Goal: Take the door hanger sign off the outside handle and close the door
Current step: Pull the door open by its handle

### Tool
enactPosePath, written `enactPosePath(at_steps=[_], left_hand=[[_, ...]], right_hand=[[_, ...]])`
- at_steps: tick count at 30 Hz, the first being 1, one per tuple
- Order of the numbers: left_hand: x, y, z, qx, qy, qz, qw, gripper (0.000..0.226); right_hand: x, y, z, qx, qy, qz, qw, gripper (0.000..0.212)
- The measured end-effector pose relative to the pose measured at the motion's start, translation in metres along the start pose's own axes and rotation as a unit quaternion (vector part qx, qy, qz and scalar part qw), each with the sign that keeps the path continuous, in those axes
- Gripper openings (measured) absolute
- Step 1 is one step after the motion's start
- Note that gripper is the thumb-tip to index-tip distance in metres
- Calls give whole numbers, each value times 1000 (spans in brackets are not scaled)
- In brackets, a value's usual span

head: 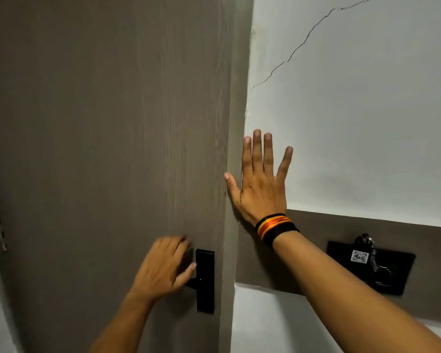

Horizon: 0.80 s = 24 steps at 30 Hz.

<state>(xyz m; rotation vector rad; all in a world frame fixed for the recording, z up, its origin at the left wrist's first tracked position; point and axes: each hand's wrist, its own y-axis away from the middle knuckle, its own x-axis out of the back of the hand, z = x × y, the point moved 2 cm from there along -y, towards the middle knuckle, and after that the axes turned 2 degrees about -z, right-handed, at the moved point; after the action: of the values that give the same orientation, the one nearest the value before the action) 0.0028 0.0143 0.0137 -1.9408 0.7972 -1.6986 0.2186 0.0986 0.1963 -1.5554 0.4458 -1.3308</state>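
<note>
door: grey-brown woodgrain, upright, flush against frame | handle: black, mostly hidden, on black plate

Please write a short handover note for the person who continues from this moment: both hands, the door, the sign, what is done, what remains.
Left hand: on the black handle of the door, fingers curled at its lever.
Right hand: open, flat on the white wall beside the door frame.
Door hanger sign: not in view; removal cannot be confirmed.
Door appears shut against the frame.
Left: check the latch, locate the sign.
</note>
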Motion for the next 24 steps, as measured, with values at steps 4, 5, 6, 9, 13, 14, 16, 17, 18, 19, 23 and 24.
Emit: enactPosePath(at_steps=[4,5,6,9,13,14,16,17,18,19,23,24], left_hand=[[-58,40,-10,47,9,-82,995,61],[-68,44,-11,46,7,-70,996,65],[-75,42,-11,54,21,-77,995,65],[-83,33,-5,67,42,-57,995,66],[-92,35,5,160,102,-60,980,80],[-96,39,9,187,125,-52,973,82],[-107,47,19,239,163,-23,957,80],[-113,49,23,262,186,-21,947,81],[-116,50,26,282,206,-17,937,83],[-120,51,30,304,223,-14,926,86],[-134,58,45,396,285,0,873,100],[-136,59,49,415,300,2,859,97]], right_hand=[[-6,-2,-3,1,23,28,999,89],[-5,-1,-4,4,21,35,999,89],[-7,-1,-4,3,20,33,999,88],[-11,-2,-2,4,26,50,998,88],[-12,-3,-4,6,33,51,998,89],[-12,-3,-4,6,33,53,998,89],[-13,-3,-2,5,33,55,998,89],[-13,-3,-2,5,35,59,998,89],[-14,-3,-2,4,35,58,998,89],[-13,-3,-2,6,32,58,998,89],[-14,-2,-3,9,25,59,998,88],[-14,-3,-3,9,26,57,998,88]])
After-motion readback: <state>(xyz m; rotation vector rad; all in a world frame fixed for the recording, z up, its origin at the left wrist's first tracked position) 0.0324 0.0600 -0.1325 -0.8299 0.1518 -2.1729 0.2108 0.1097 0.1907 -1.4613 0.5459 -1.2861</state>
